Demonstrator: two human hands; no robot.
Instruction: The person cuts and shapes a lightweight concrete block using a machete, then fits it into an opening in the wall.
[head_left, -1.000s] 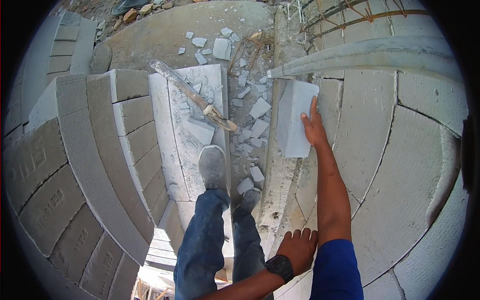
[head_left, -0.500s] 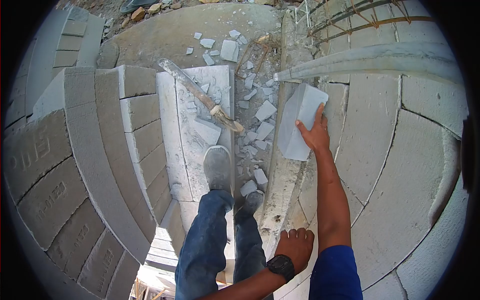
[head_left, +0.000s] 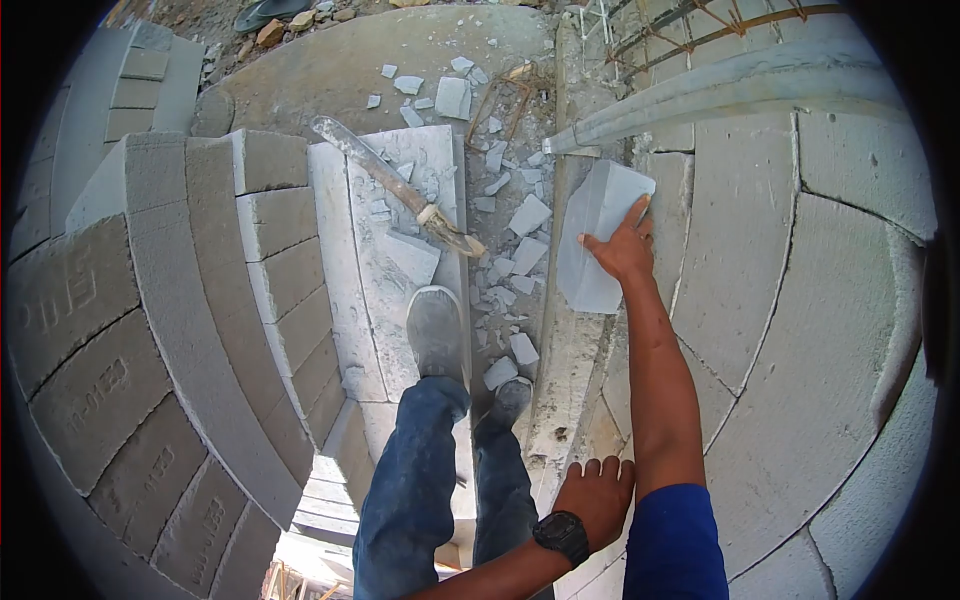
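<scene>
A light grey block [head_left: 592, 245] stands against the wall, right of the rubble strip. My right hand [head_left: 622, 250] lies on it with thumb and fingers spread, the thumb on its front face and the fingers near its upper right edge. Below, beside my right forearm, my left hand [head_left: 595, 500] is held with its fingers curled; whether anything is in it is hidden. A watch [head_left: 562, 538] is on the left wrist. On the white blocks to the left lies a dusty tool with a wooden handle [head_left: 385, 180], next to a broken slab [head_left: 411, 258].
Broken pieces [head_left: 528, 215] litter the ground strip between the white blocks and the wall [head_left: 740, 230]. Stacked blocks [head_left: 165, 230] rise at the left. A pale hose or pipe [head_left: 700, 95] and rusty rebar [head_left: 735, 25] cross at the upper right. My shoes stand mid-view.
The block has turned and tilted, showing more of its front face. My right hand has shifted with it, its thumb now farther left. The left hand has barely moved.
</scene>
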